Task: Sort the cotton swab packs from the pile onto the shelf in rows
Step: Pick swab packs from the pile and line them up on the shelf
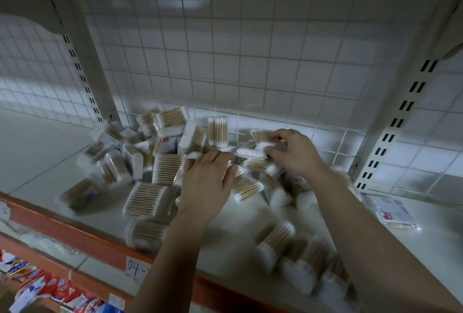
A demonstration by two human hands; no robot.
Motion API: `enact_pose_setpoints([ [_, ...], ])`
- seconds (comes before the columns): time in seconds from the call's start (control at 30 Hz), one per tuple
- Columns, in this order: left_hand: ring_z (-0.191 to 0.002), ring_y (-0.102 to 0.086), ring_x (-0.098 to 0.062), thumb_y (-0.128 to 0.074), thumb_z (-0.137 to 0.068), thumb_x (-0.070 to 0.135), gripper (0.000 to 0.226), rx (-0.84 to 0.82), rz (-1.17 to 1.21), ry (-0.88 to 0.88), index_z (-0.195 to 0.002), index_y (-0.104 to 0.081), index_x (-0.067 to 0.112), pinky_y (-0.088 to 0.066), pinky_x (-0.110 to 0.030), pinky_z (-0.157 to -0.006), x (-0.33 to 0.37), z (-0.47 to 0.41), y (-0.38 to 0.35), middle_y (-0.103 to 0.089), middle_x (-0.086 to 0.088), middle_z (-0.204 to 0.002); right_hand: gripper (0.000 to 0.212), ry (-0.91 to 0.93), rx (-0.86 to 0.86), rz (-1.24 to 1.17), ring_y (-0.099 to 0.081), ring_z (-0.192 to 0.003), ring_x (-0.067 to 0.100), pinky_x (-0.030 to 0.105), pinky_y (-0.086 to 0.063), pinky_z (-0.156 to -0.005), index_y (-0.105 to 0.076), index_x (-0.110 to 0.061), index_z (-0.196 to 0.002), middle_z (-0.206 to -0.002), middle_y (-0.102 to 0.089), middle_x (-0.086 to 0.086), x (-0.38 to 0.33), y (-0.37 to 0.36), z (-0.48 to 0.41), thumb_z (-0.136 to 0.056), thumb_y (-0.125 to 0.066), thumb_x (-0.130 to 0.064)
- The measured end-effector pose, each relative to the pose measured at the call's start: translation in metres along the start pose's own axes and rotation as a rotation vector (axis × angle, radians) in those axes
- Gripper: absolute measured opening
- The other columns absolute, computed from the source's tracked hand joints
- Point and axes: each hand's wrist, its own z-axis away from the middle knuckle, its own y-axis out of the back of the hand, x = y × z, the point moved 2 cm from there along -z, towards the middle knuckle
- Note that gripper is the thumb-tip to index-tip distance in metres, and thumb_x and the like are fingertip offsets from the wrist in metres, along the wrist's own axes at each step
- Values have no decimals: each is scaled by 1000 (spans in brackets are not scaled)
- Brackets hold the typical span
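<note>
While the right hand (295, 154) curls its fingers and thumb round a cotton swab pack (249, 153), the left hand (208, 182) lies flatter just beside it. Its fingers are stretched and relaxed, with their tips at that pack's near end; blur hides whether they touch it. The grasped pack is a small clear packet of pale wooden sticks with white cotton tips, held over other packs on the shelf (50, 152). Beneath both hands and to their left sprawls the pile (160, 162) of like packs, tumbled at all angles, some flat, some on edge. Beside the right forearm, nearer the person, more packs (300, 262) stand close together, blurred. Beyond the hands rises a white wire grid (250, 62). Well to the right of the right hand lies a flat printed packet (393, 212).
</note>
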Motion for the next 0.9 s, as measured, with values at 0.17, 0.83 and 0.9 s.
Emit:
enact_pose_setpoints([
  [0.17, -87, -63, -20, -43, -91, 38, 30, 6, 20, -2, -108, -65, 26, -41, -38, -81, 0, -4, -5, -65, 6, -106, 35, 61, 2, -178, -52, -110, 10, 7, -30, -82, -67, -26, -118, -116, -55, -8, 0, -2, -1, -84, -69, -20],
  [0.83, -97, -59, -24, -59, -90, 25, 23, -75, 111, -54, -112, -64, 20, -50, -41, -81, 9, -30, -29, -63, -1, -107, 47, -29, 141, -466, -53, -76, 6, 3, -40, -62, -69, -14, -100, -110, -61, 0, 15, 31, 29, -58, -89, -9],
  [0.9, -99, -58, -25, -60, -89, 24, 25, -96, 101, -58, -113, -64, 20, -49, -40, -82, 11, -35, -35, -63, -2, -108, 46, -37, 141, -428, -54, -79, 1, 1, -39, -62, -69, -15, -101, -109, -62, -1, 21, 35, 34, -59, -88, -7],
])
